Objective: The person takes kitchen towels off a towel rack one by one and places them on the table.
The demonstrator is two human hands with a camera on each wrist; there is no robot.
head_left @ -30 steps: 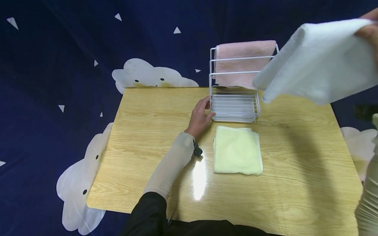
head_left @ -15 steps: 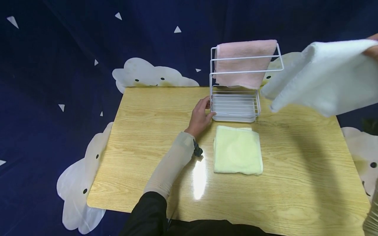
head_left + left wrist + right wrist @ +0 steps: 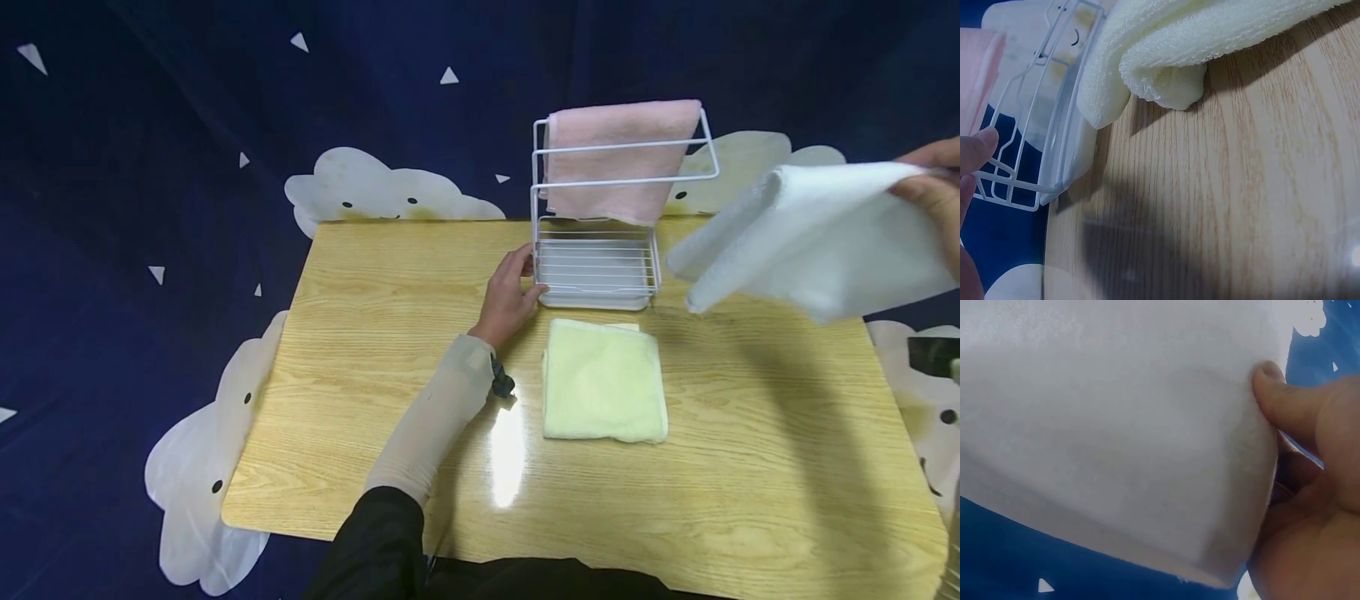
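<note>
My right hand [image 3: 933, 196] pinches a folded white towel [image 3: 825, 237] by its right end, thumb on the near face in the right wrist view. The towel [image 3: 1110, 425] hangs in the air to the right of a white wire towel rack [image 3: 626, 183]. At the rack's lower left side, my left hand [image 3: 506, 300] grips the frame; in the left wrist view its fingertips [image 3: 985, 139] are at the wire. A pink towel [image 3: 618, 162] drapes over the rack's back bar, while the two front bars are bare.
A folded pale yellow towel [image 3: 603, 383] lies on the wooden table [image 3: 360, 333] just in front of the rack. The rack stands near the table's back edge, with a white tray [image 3: 592, 265] at its base. Behind hangs a dark blue curtain [image 3: 187, 125].
The white towel has come down and toward me with my right hand, off the rack's right end in the head view. My left hand and the rack have stayed put.
</note>
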